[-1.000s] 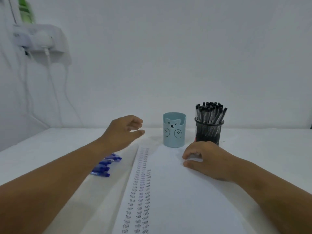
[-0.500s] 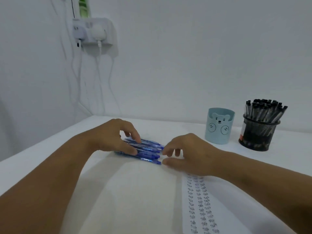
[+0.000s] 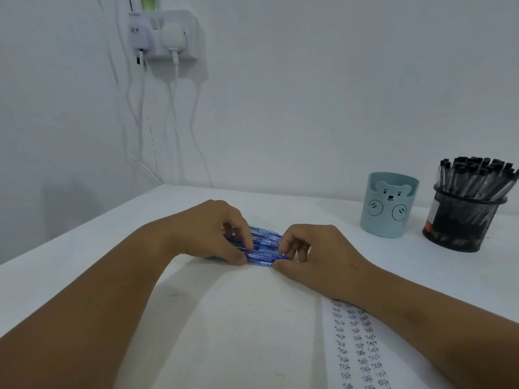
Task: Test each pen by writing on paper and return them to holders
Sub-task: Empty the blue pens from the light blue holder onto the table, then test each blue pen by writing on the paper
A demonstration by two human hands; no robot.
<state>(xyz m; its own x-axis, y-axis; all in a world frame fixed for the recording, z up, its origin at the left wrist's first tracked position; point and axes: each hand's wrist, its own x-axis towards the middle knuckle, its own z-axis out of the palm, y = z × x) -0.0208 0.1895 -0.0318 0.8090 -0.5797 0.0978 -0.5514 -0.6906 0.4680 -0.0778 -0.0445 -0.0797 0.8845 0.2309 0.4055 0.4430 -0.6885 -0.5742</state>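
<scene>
Several blue pens [image 3: 262, 247] lie bunched on the white table [image 3: 84, 270] in the middle of the view. My left hand [image 3: 213, 231] curls its fingers and thumb round their left ends. My right hand [image 3: 311, 256] pinches their right ends between thumb and fingers. A sheet of paper [image 3: 354, 346] with columns of the written word "Test" lies at the lower right, partly under my right forearm. A light blue holder with a bear face [image 3: 389, 204] stands at the right. Beside it a black mesh holder [image 3: 463, 220] is full of black pens [image 3: 477, 178].
A white wall socket block [image 3: 165, 35] with plugged chargers and hanging cables [image 3: 174, 122] sits on the wall at the upper left. The table's left edge runs diagonally at the left.
Both hands have closed in tighter on the bunch of blue pens. A second ago my right hand rested on the paper and my left hovered above the pens; the view has turned left.
</scene>
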